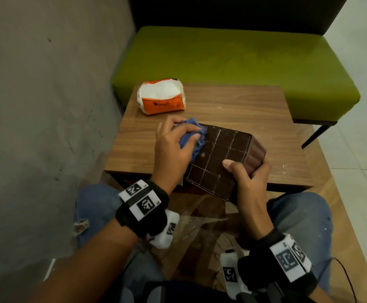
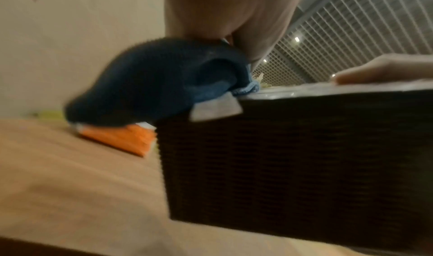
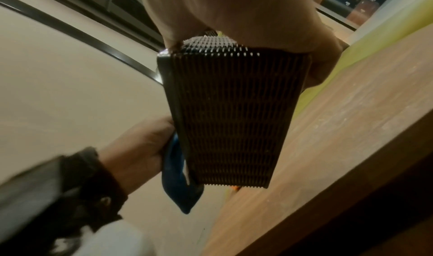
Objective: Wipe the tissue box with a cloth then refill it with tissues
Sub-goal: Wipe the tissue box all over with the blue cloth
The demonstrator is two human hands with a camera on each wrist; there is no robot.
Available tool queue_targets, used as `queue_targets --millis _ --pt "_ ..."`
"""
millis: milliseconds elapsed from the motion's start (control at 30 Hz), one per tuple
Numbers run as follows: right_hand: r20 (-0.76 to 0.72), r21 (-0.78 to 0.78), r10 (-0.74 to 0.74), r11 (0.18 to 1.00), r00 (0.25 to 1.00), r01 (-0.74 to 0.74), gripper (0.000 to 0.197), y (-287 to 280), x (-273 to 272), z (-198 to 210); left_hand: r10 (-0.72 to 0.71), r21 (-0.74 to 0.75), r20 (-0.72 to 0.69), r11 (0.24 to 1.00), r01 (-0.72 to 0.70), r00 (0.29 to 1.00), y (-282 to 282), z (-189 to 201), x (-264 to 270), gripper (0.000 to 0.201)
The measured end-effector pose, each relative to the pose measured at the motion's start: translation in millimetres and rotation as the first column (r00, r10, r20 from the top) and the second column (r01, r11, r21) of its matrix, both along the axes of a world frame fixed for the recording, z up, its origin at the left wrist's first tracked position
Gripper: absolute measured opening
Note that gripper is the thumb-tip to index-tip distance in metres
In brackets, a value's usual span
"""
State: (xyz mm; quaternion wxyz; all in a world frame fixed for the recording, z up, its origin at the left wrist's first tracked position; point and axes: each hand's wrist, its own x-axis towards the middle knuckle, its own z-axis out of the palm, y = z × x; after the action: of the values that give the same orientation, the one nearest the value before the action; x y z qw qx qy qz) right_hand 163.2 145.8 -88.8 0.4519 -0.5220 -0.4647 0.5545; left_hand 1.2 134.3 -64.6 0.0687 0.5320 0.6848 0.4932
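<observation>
**Cloth on the gridded face of the tissue box**

The left hand has its fingers curled around a bunched blue cloth, pressing it onto the far-left part of the dark brown tissue box. The right hand grips the box at its near-right corner, the thumb lying flat on the upward face and the other fingers wrapped around the ribbed side.

The box is held over the near edge of the wooden table, tilted so that a flat face marked with a grid of pale lines turns up toward the head camera. Its long axis runs from far left to near right, with the near end hanging past the table edge above the person's lap. The right wrist view shows the ribbed side wall and the cloth hanging beside it.

An orange-and-white pack of tissues lies on the far-left part of the table, apart from the box. A green bench stands beyond the table.
</observation>
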Motion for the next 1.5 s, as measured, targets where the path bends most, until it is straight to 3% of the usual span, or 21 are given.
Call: queue_targets --millis 100,267,400,500,633,800,967,1100,1200,1333,1433,1500 --pt "-0.013 -0.003 0.003 1.000 1.000 -0.003 0.066 4 0 6 -0.104 0.037 -0.018 0.994 0.105 0.994 -4 8 17 0.013" --pt "-0.019 0.034 0.009 0.999 1.000 -0.009 0.072 4 0 16 -0.088 0.066 0.010 0.994 0.087 0.996 9 29 14 0.013" --pt "0.039 0.079 -0.045 0.996 0.998 0.041 0.073 7 7 19 -0.193 -0.037 0.003 0.981 0.193 0.981 -26 16 29 0.015" --pt "0.105 0.111 -0.027 0.994 0.994 0.015 0.079 0 5 18 -0.150 0.017 0.032 0.989 0.150 0.988 -20 21 29 0.014" --pt "0.071 0.088 -0.005 0.996 0.997 -0.001 0.081 -1 6 20 -0.083 0.077 0.009 0.994 0.082 0.997 7 35 24 0.013" --pt "0.045 0.045 0.023 0.999 0.999 -0.025 0.070 -4 10 12 -0.148 0.006 -0.130 0.989 0.150 0.980 -26 16 26 0.014" --pt "0.009 0.026 0.035 0.999 0.999 -0.035 0.061 -5 5 13 -0.131 0.050 -0.170 0.989 0.141 0.977 0 32 18 0.012" --pt "0.017 0.030 0.075 0.997 0.997 -0.075 0.058 -1 17 15 -0.211 -0.050 -0.142 0.977 0.206 0.967 -24 16 20 0.012" --pt "0.061 0.022 0.219 0.975 0.974 -0.221 0.057 -3 26 12 -0.334 -0.138 0.047 0.931 0.337 0.941 -35 12 1 0.009" --pt "-0.010 -0.052 0.458 0.888 0.889 -0.458 0.058 17 40 21 -0.316 -0.246 0.250 0.893 0.376 0.915 -28 12 -56 0.037" --pt "0.039 -0.104 0.595 0.802 0.803 -0.589 0.065 40 48 29 -0.413 -0.496 0.287 0.708 0.503 0.864 -20 21 -77 0.041" --pt "0.120 -0.121 0.682 0.731 0.721 -0.672 0.070 49 47 39 -0.483 -0.619 0.312 0.550 0.560 0.818 -8 27 -72 0.060"
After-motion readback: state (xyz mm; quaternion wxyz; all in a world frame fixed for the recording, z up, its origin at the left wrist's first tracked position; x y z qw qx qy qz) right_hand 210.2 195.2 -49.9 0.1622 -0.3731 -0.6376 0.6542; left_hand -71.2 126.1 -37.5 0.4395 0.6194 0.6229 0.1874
